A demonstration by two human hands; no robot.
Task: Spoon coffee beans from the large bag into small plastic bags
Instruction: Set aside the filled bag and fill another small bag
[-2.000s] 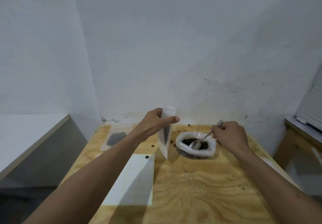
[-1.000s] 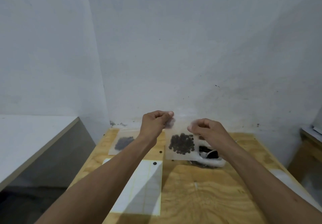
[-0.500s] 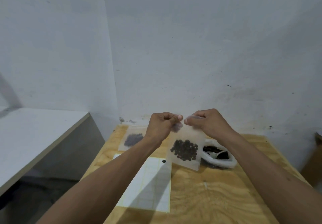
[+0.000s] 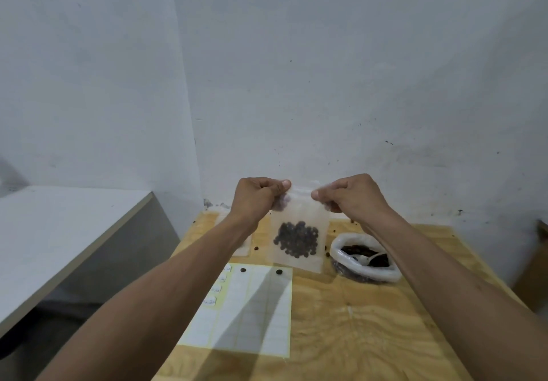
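Small plastic bag (image 4: 299, 241) with beans hangs between hands, top edge pinched: left hand (image 4: 256, 201) at left corner, right hand (image 4: 351, 195) at right corner; large bag (image 4: 366, 262) below right forearm.

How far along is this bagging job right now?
Done: the small clear plastic bag holds a cluster of dark beans. In hand: left hand and right hand pinch its top edge, apparently sealing it. Left: the white large bag still holds beans, with the metal spoon resting inside.
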